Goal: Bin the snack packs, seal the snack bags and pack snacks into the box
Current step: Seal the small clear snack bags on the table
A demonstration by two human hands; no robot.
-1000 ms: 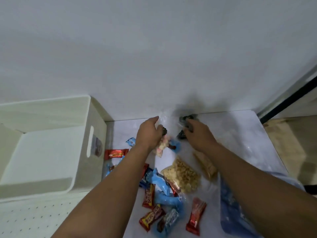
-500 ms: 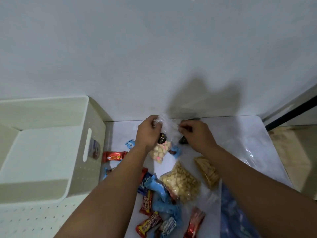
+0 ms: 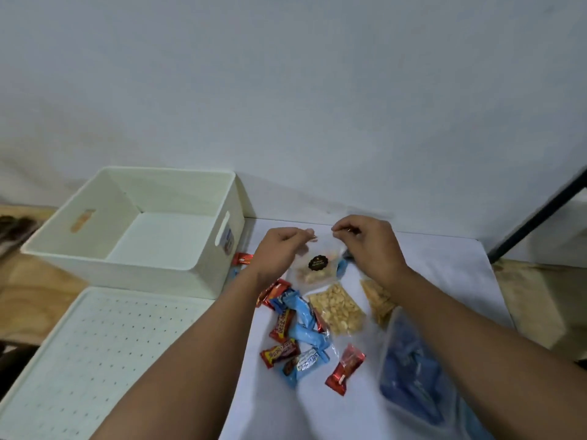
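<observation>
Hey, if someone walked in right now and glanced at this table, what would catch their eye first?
Both hands, left hand and right hand, pinch the top edge of a clear snack bag with a dark round sticker, held up at the table's far side. Below it lies a scatter of red and blue snack packs, and an empty white bin sits to the left.

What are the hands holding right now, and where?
Both hands hold the clear snack bag by its top edge: left hand at the left corner, right hand at the right corner.

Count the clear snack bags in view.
3: one with a dark sticker held by both hands; one below it; one under the right forearm. Others may be hidden.
</observation>
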